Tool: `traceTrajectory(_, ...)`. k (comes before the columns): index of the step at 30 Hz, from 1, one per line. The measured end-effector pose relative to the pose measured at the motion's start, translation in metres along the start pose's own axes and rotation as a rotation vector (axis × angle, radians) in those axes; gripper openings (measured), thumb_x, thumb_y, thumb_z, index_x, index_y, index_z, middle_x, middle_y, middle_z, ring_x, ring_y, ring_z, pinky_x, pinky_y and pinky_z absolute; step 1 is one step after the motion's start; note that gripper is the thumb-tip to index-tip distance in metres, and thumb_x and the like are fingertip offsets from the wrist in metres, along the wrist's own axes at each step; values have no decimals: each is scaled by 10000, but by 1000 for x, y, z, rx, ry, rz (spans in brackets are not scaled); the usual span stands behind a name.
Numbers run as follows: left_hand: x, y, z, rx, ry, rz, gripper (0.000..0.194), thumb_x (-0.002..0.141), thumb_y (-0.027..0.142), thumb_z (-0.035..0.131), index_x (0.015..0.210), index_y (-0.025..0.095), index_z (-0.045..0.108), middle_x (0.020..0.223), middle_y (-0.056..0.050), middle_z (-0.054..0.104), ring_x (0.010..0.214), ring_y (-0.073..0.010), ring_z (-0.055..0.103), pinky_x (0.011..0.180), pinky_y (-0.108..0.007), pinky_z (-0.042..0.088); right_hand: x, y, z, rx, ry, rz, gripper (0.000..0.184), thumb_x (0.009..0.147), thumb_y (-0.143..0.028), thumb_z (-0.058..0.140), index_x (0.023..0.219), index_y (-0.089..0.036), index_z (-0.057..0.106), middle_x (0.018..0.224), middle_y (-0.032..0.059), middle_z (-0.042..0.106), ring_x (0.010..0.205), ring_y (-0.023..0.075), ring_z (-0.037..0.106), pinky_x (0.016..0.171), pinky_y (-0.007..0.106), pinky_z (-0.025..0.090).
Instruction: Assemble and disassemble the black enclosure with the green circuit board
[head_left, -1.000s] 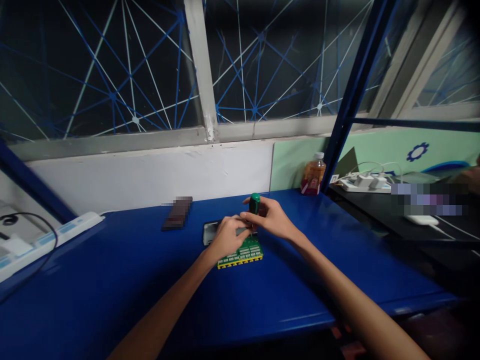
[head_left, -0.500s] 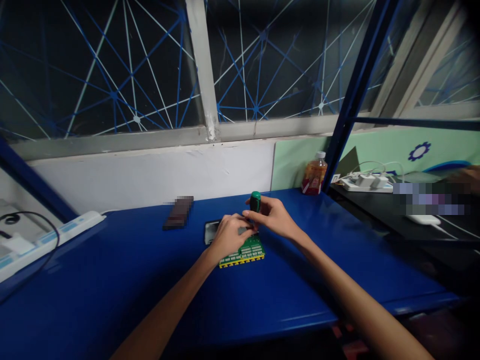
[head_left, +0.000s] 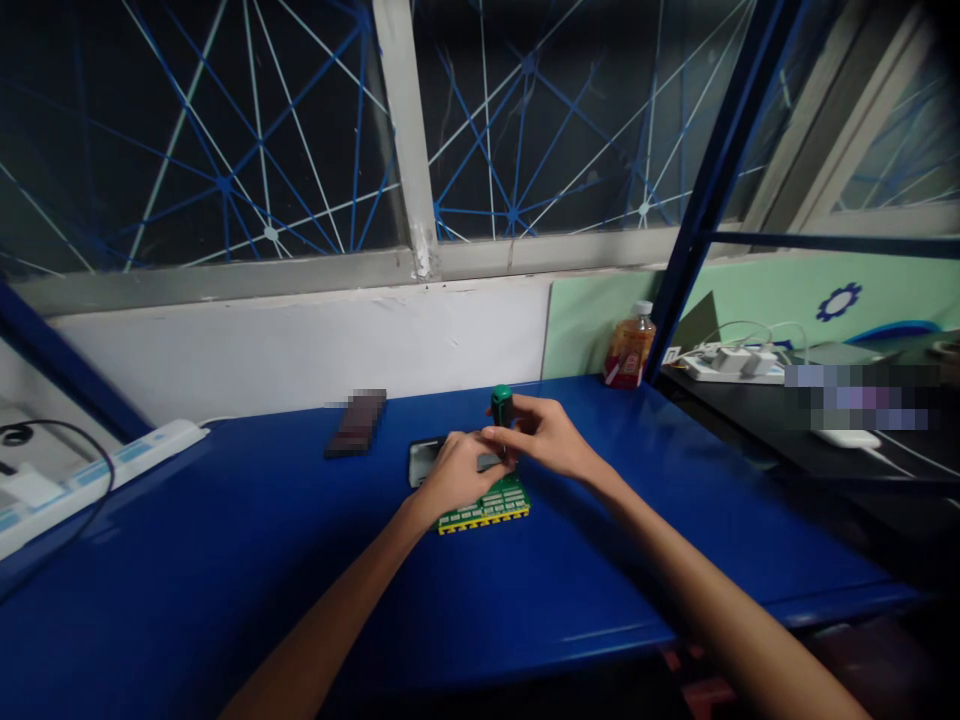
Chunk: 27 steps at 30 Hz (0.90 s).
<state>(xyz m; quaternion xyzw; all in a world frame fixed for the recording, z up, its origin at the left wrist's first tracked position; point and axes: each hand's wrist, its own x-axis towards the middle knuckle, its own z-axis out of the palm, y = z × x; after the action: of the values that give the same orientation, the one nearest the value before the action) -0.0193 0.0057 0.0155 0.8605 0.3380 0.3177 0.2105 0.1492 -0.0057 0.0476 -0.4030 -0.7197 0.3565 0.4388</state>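
A green circuit board (head_left: 495, 503) with a yellow strip along its near edge lies on the blue table. My left hand (head_left: 457, 468) rests over the board's far part, fingers bent and thumb drawn in close to the screwdriver's tip. What those fingertips pinch is hidden. In my right hand (head_left: 541, 435) is a screwdriver (head_left: 502, 403) with a green and black handle, held upright between thumb and fingers. Its tip points down at the board by my left fingertips, partly covered. Behind my left hand, a dark-rimmed grey tray (head_left: 421, 460) shows in part.
A dark, partly blurred-out flat object (head_left: 356, 430) lies left of the tray. The blue table (head_left: 600, 580) also bears a drink bottle (head_left: 630, 347) at its back right corner. A white power strip (head_left: 142, 458) runs along the left. A black desk (head_left: 735, 420) with chargers adjoins at right.
The screwdriver's handle has shifted slightly left and now stands straighter, with my right fingers moving along with it. My left hand and the board stay almost still.
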Motion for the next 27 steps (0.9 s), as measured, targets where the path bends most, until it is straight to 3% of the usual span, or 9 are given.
traceTrajectory(4,0,1,-2,-16,-27,15,218,819,179,536,896,214,737,928,-30,748,902,-206,676,835,-311,483,0,-1,-1,10,5,0,387,772,-483,670,996,-170,633,645,9,633,535,154,598,478,269,417)
traceTrajectory(10,2,-1,-1,-114,22,1,162,818,209,584,824,211,746,879,-30,747,865,-193,684,820,-299,498,0,-1,-2,8,2,-13,372,778,-473,668,1007,-182,631,661,10,641,539,147,592,484,267,413)
traceTrajectory(17,1,-3,1,-69,61,-18,144,823,263,613,825,229,753,877,-23,751,870,-189,684,833,-305,495,1,0,-2,-13,49,-7,366,766,-466,671,1001,-187,640,664,17,628,559,156,570,493,284,412)
traceTrajectory(22,2,-2,0,-112,23,21,168,836,224,589,853,208,755,908,-43,749,901,-187,678,854,-299,491,1,0,-3,-38,68,-33,369,791,-486,642,999,-182,643,669,15,621,552,145,557,501,280,407)
traceTrajectory(27,2,-2,1,-91,83,-42,124,803,279,661,810,200,755,861,-49,750,849,-196,682,818,-307,497,2,1,-3,-84,95,-64,371,799,-500,638,990,-182,644,693,16,624,573,144,563,526,281,423)
